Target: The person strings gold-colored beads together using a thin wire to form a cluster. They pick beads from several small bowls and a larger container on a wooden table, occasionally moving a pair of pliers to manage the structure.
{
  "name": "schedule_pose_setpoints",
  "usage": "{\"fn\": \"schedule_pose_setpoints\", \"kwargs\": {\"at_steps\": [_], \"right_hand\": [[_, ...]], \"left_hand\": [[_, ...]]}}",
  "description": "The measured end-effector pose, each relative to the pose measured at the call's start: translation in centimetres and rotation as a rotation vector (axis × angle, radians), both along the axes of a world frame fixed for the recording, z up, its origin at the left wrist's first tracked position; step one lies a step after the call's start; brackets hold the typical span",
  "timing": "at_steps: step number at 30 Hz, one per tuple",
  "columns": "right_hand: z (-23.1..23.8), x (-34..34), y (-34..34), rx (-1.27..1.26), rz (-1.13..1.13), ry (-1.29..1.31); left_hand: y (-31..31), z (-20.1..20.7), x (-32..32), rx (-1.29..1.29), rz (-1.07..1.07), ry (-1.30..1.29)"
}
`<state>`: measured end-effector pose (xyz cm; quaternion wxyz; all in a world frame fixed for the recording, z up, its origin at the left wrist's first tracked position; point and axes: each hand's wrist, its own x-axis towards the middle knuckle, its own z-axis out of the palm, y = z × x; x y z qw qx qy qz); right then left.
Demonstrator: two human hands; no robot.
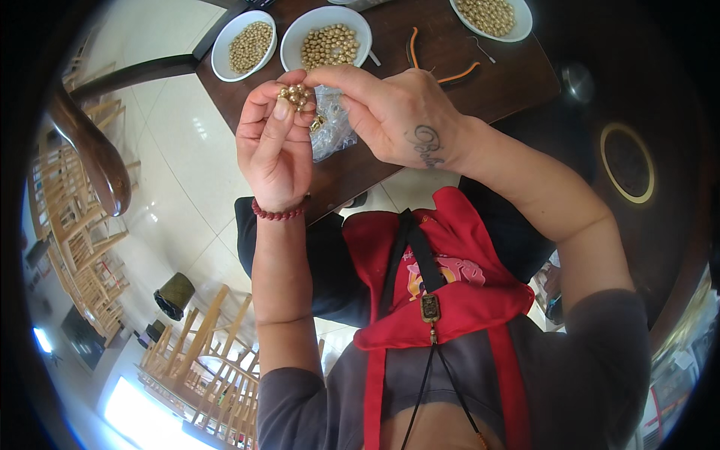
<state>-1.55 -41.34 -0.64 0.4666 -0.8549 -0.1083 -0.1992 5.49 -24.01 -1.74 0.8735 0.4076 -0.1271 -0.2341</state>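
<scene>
My left hand (274,139) is raised over the table's near edge, its thumb and fingers closed on a small cluster of gold beads (295,96). My right hand (409,112) comes in from the right, its index finger reaching to the beads and touching near my left fingertips. The other right fingers are curled, and whatever they may hold, such as a thin thread, cannot be made out. Below the hands lies a clear plastic bag (334,135) with a few shiny gold pieces on or in it, partly hidden behind my left hand.
On the dark wooden table (517,82) stand white bowls of gold beads: a left bowl (217,56), a middle bowl (289,37) and a far-right bowl (525,26). Orange-handled pliers (459,76) and a thin hooked tool (482,50) lie beyond my right hand. A curved wooden armrest (90,150) is at left.
</scene>
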Motion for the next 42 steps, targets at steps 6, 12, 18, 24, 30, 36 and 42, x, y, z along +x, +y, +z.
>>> {"fn": "schedule_pose_setpoints", "kwargs": {"at_steps": [6, 12, 18, 24, 30, 36, 42], "right_hand": [[0.1, 0.4, 0.1, 0.02, -0.029, -0.07], [0.2, 0.1, -0.5, -0.02, 0.018, -0.043], [-0.1, -0.5, -0.6, 0.029, 0.047, 0.089], [-0.8, -1.2, -0.8, 0.082, 0.045, 0.138], [-0.2, -2.0, -0.9, 0.042, 0.08, 0.219], [-0.7, -2.5, -0.9, 0.089, 0.117, 0.215], [-0.6, -2.8, -0.8, 0.117, 0.134, 0.309]], "left_hand": [[0.3, -0.2, 0.0, -0.011, -0.02, 0.01], [0.2, 0.2, -0.2, 0.077, -0.026, -0.005], [0.5, -0.5, -0.5, 0.141, -0.07, -0.019], [0.3, -0.5, -1.6, 0.331, -0.043, -0.105], [0.8, -1.1, -1.6, 0.448, 0.006, -0.477], [1.2, -1.2, -1.8, 0.473, -0.049, -0.504], [1.5, -1.8, -2.5, 0.449, -0.133, -0.407]]}}
